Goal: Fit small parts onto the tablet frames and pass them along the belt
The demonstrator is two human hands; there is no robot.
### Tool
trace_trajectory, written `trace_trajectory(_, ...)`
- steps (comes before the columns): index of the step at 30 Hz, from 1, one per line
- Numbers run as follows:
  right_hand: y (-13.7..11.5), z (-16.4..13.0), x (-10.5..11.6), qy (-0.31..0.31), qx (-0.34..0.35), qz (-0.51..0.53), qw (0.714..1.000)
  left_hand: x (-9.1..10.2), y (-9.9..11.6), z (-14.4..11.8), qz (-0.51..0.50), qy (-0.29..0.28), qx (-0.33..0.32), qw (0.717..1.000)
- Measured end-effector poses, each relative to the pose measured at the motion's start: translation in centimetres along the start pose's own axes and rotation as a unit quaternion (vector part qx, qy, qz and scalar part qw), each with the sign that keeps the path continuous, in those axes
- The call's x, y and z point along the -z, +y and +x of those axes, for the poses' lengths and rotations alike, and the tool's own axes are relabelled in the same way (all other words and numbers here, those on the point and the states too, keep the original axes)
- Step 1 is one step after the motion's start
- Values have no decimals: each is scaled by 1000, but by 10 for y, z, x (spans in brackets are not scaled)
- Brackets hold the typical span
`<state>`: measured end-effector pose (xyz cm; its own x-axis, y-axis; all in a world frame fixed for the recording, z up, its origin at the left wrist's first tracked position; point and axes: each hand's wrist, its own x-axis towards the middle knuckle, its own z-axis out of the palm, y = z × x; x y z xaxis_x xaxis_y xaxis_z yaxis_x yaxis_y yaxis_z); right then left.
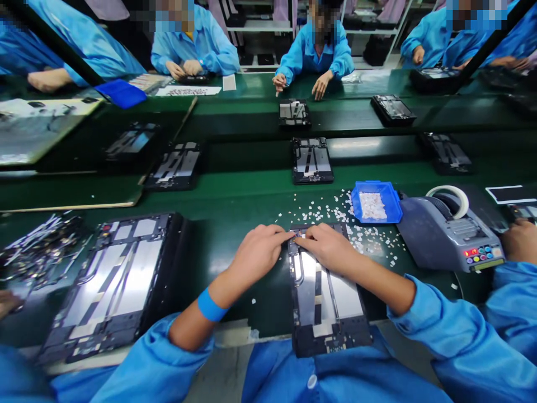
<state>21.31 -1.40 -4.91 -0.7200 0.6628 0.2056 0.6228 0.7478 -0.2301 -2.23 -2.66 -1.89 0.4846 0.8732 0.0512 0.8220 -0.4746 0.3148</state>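
An opened tablet (327, 302), its inner parts and silver plates bare, lies before me over the bench's near edge. My left hand (260, 249) reaches in from the left, wearing a blue wristband (212, 304). Its index finger is stretched to the tablet's upper left corner while the other fingers curl. My right hand (331, 249) lies across the tablet's top, thumb and finger closed down at that same corner. The fingertips of both hands nearly meet there; any small piece between them is too small to make out.
Left stands a stack of opened tablets (113, 280) beside a pile of thin metallic strips (46, 246). Right are a blue tray (394, 204) of white bits, scattered bits (373, 238) and a tape dispenser (448, 235). More tablets (312, 160) lie ahead; co-workers (319, 53) sit opposite.
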Motion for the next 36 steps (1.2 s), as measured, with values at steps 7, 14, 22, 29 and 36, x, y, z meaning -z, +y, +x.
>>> trace_trajectory(7, 2, 2, 2, -14, 28, 3, 999, -1, -3, 23, -191, 13, 183, 964)
trace_trajectory(14, 11, 1, -8, -2, -30, 28, 999, -11, -17, 49, -322, -67, 198, 923)
trace_trajectory(22, 3, -16, 28, 113, -66, 197, 972, -5, -9, 57, -285, -74, 175, 939)
trace_trajectory(29, 7, -192, 59, 395, -449, 395, 697, -14, -21, 59, -316, -27, 221, 922)
trace_trajectory(36, 79, -268, 53, 508, -544, 482, 462, -1, -12, 66, -260, -1, 168, 951)
